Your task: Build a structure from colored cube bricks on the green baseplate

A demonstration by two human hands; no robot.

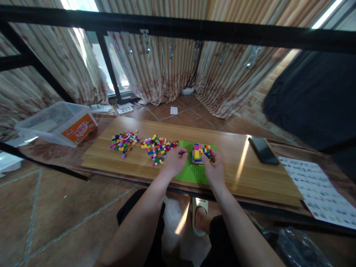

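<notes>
A green baseplate (194, 174) lies on the wooden board, and a layered block of colourful toy bricks (197, 152) stands on it. My right hand (215, 170) grips the right side of this block, thumb at its front and fingers behind. Over the left part of the baseplate is my left hand (174, 161), its thumb and fingertips pinched together. Whatever sits in that pinch is too small to make out. Close to the left hand, a loose pile of small mixed-colour bricks (158, 146) spreads over the board. Farther left lies a second brick pile (125, 141).
A clear plastic box (59, 122) with an orange label stands at the left end. On the right lie a dark phone (263, 150) and a printed sheet (319, 187). A black metal bar (178, 27) crosses above the board (236, 155), with curtains behind.
</notes>
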